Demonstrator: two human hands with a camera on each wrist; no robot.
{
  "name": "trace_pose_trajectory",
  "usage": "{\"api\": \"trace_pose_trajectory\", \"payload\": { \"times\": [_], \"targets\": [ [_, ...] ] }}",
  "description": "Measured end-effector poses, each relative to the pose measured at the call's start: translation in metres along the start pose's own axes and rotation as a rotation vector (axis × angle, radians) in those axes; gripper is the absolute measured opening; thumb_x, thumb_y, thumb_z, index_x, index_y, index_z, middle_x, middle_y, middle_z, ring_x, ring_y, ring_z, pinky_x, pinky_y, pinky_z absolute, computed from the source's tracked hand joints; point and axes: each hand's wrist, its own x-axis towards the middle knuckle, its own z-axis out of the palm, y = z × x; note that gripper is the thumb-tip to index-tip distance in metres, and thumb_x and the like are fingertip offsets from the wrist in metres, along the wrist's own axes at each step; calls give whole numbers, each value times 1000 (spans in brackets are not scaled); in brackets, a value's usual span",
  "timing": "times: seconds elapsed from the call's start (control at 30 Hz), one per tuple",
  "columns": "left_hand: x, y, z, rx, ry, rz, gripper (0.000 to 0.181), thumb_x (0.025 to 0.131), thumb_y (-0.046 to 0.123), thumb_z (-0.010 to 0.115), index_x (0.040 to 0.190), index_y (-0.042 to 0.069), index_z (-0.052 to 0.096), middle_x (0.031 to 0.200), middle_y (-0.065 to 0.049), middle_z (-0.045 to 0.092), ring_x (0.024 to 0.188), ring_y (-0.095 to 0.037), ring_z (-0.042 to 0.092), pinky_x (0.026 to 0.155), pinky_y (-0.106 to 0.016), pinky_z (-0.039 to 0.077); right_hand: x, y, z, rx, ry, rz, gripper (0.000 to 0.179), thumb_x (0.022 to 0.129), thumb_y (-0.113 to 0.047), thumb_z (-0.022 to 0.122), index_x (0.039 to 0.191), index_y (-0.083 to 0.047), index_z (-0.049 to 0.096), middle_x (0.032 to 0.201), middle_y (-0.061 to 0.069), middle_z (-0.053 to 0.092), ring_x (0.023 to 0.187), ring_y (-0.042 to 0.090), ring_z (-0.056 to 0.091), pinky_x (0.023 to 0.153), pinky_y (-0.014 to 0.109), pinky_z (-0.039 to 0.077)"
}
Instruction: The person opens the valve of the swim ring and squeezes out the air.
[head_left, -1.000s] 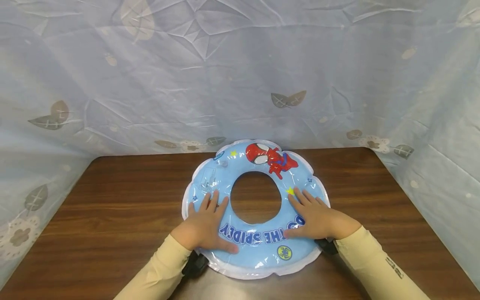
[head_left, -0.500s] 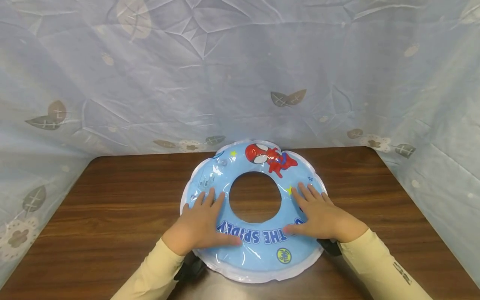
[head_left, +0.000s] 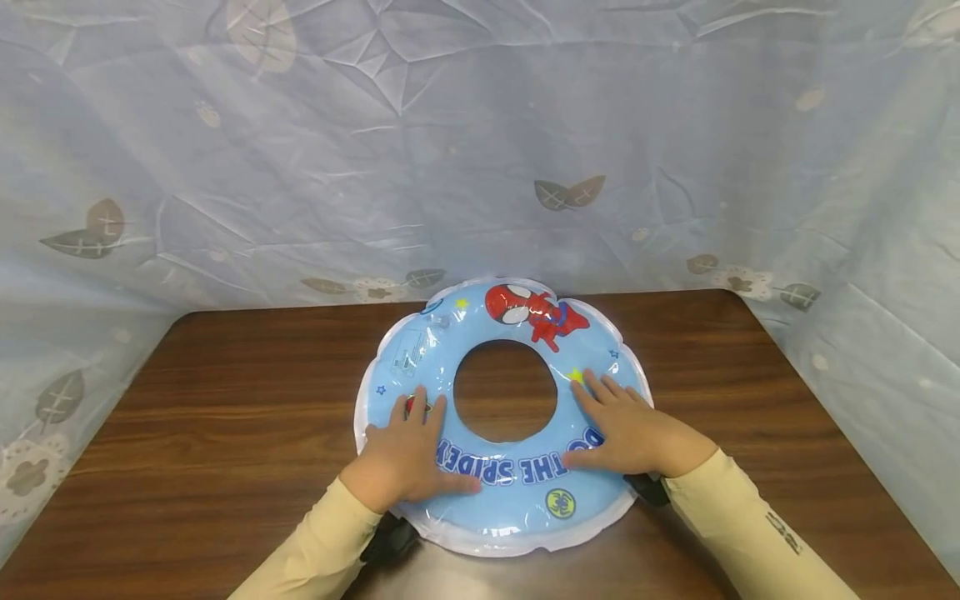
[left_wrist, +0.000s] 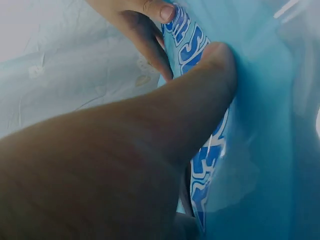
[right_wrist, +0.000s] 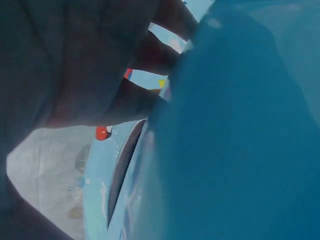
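Note:
A light blue inflatable swim ring [head_left: 510, 517] with a white scalloped edge lies puffed up on the table. It bears a red cartoon figure on its far side and blue lettering on its near side. My left hand [head_left: 405, 458] rests on the ring's left part, fingers spread and thumb pointing right. On the right part my right hand [head_left: 630, 429] lies with straight, spread fingers, the thumb over the lettering. In the left wrist view my left thumb [left_wrist: 215, 65] presses against the blue plastic. The right wrist view has the right fingers [right_wrist: 150, 55] against the ring's surface.
The dark wooden table [head_left: 247, 392] reaches back to a pale blue curtain [head_left: 450, 167] printed with leaves and flowers, which also hangs at both sides. Black wrist straps [head_left: 390, 537] sit under the cream sleeves [head_left: 311, 542].
Both hands stay flat on the swim ring. The left fingers lifted slightly and settled again, uncovering and shifting over a small red print. The whole view drifts slightly to the left.

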Motion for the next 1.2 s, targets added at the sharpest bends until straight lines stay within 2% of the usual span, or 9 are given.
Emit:
{"api": "trace_pose_trajectory", "payload": {
  "times": [0.17, 0.3, 0.77, 1.03, 1.2],
  "targets": [
    [3, -1, 4, 0, 1, -2, 125, 71, 77, 78, 160, 3, 33, 166, -29, 23, 151, -55, 21, 98, -86, 31, 2, 1, 2, -5, -41, 3, 108, 85, -68, 70, 160, 0, 32, 169, 26, 19, 153, 54, 15, 116, 72, 25],
    [3, 0, 4, -4, -4, -1, 125, 71, 76, 78, 161, 3, 32, 167, -29, 22, 151, -55, 20, 99, -86, 30, 3, 2, 3, -17, -63, 4, 107, 86, -68, 68, 161, -1, 30, 169, 26, 17, 154, 53, 13, 117, 71, 22],
    [5, -5, 2, -12, -10, 8, 124, 72, 75, 79, 161, 3, 32, 167, -29, 21, 152, -55, 19, 101, -86, 26, 2, -2, 5, -18, -51, 23, 107, 87, -71, 65, 161, -1, 31, 169, 26, 17, 154, 53, 13, 119, 70, 19],
    [12, -16, 3, -25, -10, 40, 123, 71, 75, 80, 162, 7, 31, 169, -25, 18, 154, -52, 16, 105, -86, 19, 1, -5, 6, -46, -42, 31, 106, 86, -74, 63, 160, -3, 36, 168, 25, 24, 152, 53, 22, 108, 73, 35],
    [18, -25, 3, -26, -15, 63, 123, 72, 73, 80, 163, 9, 29, 171, -22, 14, 155, -50, 12, 108, -85, 15, -1, -6, 6, -46, -52, 44, 105, 86, -74, 65, 160, -5, 37, 167, 24, 25, 151, 53, 24, 105, 73, 39]
  ]
}}
